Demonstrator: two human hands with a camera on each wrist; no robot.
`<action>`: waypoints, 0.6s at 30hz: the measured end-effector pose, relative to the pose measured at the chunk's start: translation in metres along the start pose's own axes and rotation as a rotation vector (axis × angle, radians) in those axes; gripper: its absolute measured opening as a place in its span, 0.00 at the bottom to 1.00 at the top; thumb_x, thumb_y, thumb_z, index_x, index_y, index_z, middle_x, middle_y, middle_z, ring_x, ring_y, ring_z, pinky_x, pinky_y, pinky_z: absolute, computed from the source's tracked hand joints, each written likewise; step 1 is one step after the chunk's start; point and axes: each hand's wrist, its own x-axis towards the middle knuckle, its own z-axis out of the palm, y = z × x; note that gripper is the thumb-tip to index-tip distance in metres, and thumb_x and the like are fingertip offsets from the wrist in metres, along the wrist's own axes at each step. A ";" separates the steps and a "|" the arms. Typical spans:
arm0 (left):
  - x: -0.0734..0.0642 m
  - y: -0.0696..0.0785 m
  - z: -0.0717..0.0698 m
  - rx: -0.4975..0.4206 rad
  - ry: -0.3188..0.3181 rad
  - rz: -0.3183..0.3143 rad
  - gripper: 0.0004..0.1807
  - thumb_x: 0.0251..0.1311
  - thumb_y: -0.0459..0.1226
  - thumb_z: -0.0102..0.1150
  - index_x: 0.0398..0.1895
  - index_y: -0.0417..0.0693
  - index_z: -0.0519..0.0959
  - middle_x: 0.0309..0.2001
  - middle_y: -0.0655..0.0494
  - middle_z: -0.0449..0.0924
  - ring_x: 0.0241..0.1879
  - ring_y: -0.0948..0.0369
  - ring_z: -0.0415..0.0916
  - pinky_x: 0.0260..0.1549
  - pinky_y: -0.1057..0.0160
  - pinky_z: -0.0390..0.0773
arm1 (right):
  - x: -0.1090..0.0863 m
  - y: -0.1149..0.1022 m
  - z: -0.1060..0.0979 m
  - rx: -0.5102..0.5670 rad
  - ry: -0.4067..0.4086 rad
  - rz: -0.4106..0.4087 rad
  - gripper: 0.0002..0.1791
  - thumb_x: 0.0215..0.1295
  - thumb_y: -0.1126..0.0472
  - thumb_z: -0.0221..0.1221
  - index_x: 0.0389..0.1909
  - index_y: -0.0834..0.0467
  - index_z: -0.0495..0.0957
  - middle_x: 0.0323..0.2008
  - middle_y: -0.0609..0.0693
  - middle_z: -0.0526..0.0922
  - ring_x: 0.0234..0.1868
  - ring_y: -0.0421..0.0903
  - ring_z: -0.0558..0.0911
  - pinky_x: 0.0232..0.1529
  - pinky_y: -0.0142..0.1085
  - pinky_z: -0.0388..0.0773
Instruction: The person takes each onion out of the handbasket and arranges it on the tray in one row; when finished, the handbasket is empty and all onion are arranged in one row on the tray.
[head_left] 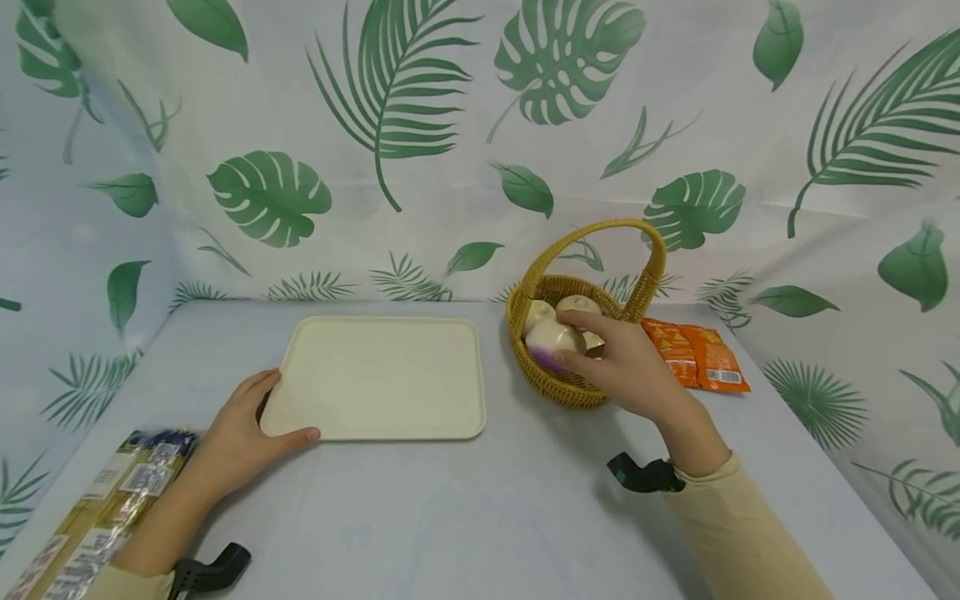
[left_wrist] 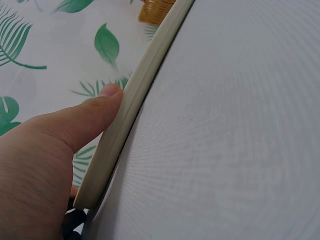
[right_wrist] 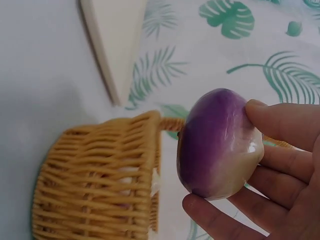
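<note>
Fingers [right_wrist: 277, 185] of the right hand [head_left: 626, 371] were clamped on a turnip [right_wrist: 217, 145], thumb on one side, the rest spread round the other, a sensible pinch for something so round and slick! Behind it all hung the leaf-print cloth [head_left: 450, 208], with the bench [head_left: 450, 508] spread out below. There lay the tray [head_left: 375, 379], flat, its near-left corner bracketed by the left hand [head_left: 240, 433], thumb and fingers wide apart on two edges, seemingly to steady it. That forearm slanted up beside the long packets [head_left: 127, 500]. Over on the right stood the basket [head_left: 558, 392], upright, handle arching behind the right hand, which left the near side free for a forearm angled forward and inward. Orange packets [head_left: 697, 354] lay just beyond the wrist. And down to the smallest: the turnip, purple and white, was at the basket's open top, pale vegetables [head_left: 581, 306] sitting behind it!
</note>
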 end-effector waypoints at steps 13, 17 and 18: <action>-0.001 -0.001 -0.003 0.003 -0.002 0.000 0.67 0.58 0.61 0.81 0.85 0.28 0.55 0.82 0.26 0.54 0.79 0.26 0.55 0.70 0.24 0.64 | 0.010 -0.027 0.017 -0.039 0.035 -0.135 0.29 0.71 0.60 0.74 0.72 0.58 0.81 0.60 0.54 0.86 0.54 0.50 0.83 0.52 0.50 0.89; 0.000 -0.001 -0.001 -0.011 -0.002 0.001 0.67 0.58 0.61 0.81 0.85 0.29 0.55 0.82 0.27 0.54 0.79 0.27 0.55 0.71 0.24 0.64 | 0.020 -0.040 0.022 -0.016 0.022 -0.161 0.30 0.71 0.58 0.74 0.72 0.57 0.81 0.62 0.53 0.86 0.56 0.50 0.83 0.54 0.49 0.89; 0.000 -0.001 -0.001 -0.014 0.000 0.001 0.67 0.58 0.61 0.81 0.85 0.29 0.54 0.82 0.27 0.53 0.79 0.27 0.54 0.71 0.25 0.64 | 0.022 -0.044 0.023 -0.005 0.015 -0.165 0.30 0.71 0.58 0.74 0.72 0.57 0.81 0.63 0.53 0.85 0.57 0.50 0.84 0.54 0.48 0.89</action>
